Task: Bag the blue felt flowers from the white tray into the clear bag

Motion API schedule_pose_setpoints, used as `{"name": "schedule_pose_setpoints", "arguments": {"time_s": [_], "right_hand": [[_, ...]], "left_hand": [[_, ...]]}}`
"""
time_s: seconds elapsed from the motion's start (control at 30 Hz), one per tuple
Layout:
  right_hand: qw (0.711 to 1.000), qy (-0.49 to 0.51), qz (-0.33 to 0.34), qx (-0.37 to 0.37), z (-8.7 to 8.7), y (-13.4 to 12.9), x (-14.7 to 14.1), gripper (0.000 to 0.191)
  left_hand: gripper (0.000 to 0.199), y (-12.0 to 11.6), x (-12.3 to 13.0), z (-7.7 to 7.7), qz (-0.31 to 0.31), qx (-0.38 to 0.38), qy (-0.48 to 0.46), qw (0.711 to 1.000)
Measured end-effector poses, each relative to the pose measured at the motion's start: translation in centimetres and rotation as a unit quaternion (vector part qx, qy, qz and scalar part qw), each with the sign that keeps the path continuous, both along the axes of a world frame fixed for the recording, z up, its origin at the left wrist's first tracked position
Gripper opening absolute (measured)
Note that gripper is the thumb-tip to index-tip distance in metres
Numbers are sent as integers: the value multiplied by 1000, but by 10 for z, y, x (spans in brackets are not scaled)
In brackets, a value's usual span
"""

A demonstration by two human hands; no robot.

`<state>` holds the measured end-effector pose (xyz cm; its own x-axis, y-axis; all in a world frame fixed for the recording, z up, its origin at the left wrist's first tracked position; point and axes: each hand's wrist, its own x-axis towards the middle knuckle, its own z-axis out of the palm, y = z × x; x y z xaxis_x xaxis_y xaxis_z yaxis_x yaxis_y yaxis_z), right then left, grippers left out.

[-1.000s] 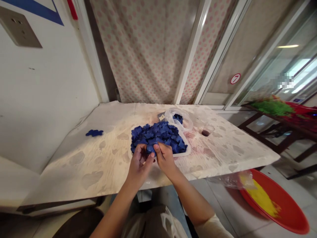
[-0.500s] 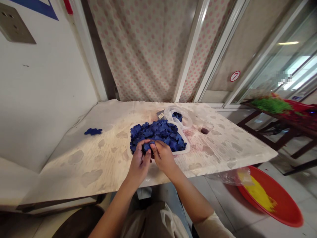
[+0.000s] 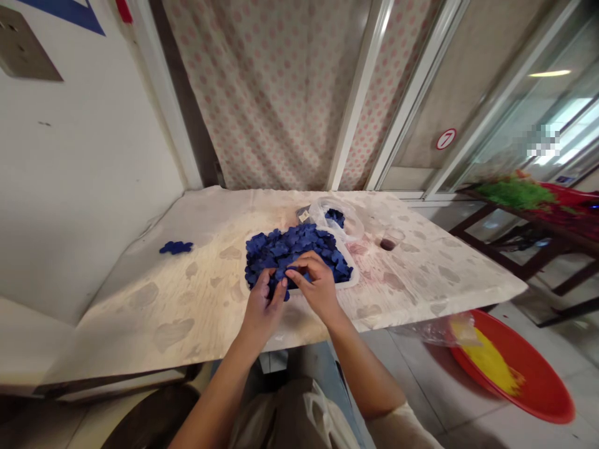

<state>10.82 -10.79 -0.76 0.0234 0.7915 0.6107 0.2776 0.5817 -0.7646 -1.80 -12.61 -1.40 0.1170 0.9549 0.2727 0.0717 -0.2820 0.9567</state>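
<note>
A white plastic tub heaped with blue petal-like pieces stands on the covered table. In front of it, my left hand pinches blue pieces, one of which hangs below its fingertips. My right hand meets it from the right, thumb and finger closed on the edge of a blue piece. Behind the tub lies a clear plastic bag with more blue inside. A small cup of dark liquid stands to the right. Blue pieces lie at the left.
A red basin with yellow material sits on the floor at the right, a clear plastic bag over its edge. Another table at the far right holds green and red material. A wall borders the left side.
My right hand has shifted slightly up and right, its fingers more spread from the left hand. A blue piece now shows below the left fingertips.
</note>
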Motion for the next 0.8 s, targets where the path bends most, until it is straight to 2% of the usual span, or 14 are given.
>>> {"name": "schedule_pose_setpoints", "arguments": {"time_s": [0.13,0.3,0.5,0.73,0.8], "right_hand": [[998,23,55,-23,-1,4,3,16],[999,-26,29,9,0,2,6,14],[996,-80,46,16,2,-4,9,17],[996,-86,27,28,-2,-6,4,20],[997,-72,2,11,-4,-3,6,21]], "left_hand": [[18,0,0,3,18,5,18,1000],[21,2,0,0,14,0,14,1000],[28,1,-1,-4,-5,15,-5,1000],[30,1,0,-14,-2,15,-27,1000],[30,1,-2,-16,11,13,-39,999]]}}
